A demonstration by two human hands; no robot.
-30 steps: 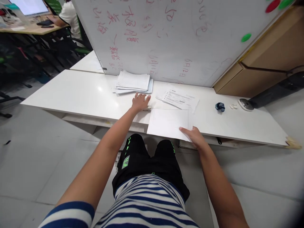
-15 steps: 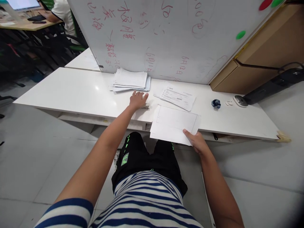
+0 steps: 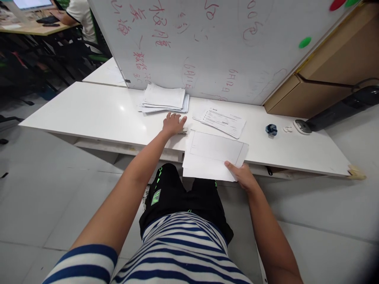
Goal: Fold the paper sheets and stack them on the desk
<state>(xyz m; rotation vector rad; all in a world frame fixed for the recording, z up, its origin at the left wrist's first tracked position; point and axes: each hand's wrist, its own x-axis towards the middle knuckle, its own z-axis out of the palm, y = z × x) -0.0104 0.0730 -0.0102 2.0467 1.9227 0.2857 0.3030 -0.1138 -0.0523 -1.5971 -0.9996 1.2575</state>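
My right hand (image 3: 241,173) grips a few white sheets of paper (image 3: 210,157) by their lower right corner, thumb on top. The sheets overhang the front edge of the white desk (image 3: 97,114). Over a small metallic, stapler-like object (image 3: 182,131) rests my left hand (image 3: 173,124), palm down with fingers spread. Most of that object is hidden under the palm; whether the hand presses on it I cannot tell. The left edge of the held sheets lies close to the object. Beyond them are printed forms (image 3: 223,120) and a stack of papers (image 3: 164,98).
A whiteboard (image 3: 219,47) with red writing stands along the desk's back. To the right are a dark blue crumpled-looking item (image 3: 271,129), white earbud-like pieces (image 3: 287,129), a mouse (image 3: 302,126) and cardboard boxes (image 3: 322,94). Another person's arm (image 3: 69,17) shows at the far left desk.
The held sheets have shifted slightly left, closer to the object under my left hand. My left hand stays in about the same place. The view has moved a little.
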